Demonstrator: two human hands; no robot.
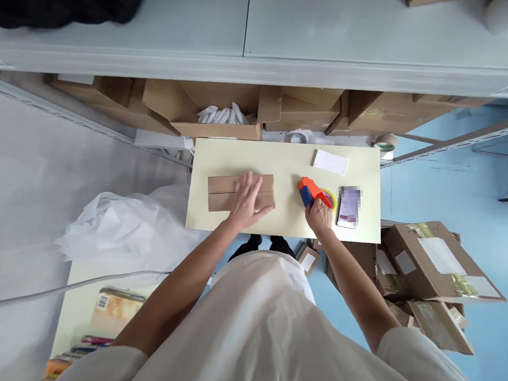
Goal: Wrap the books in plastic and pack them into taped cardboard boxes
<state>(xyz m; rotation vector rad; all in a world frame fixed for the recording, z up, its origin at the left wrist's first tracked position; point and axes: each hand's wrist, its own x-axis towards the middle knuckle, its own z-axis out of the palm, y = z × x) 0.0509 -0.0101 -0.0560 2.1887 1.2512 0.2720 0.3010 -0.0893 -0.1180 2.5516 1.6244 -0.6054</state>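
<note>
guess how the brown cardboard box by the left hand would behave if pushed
The brown cardboard box would probably slide rather than roll, since it lies flat on the smooth-looking tabletop. Its straight edges suggest it should keep its shape, though the top might give slightly along its lengthwise seam.

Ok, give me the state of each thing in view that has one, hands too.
Small carton: shut, lengthwise seam showing
Tape dispenser: held
Left hand: spread over the small carton, contact unclear
Right hand: closed on the tape dispenser
Phone: face up, screen lit
Shelf box: open, white items inside
</note>
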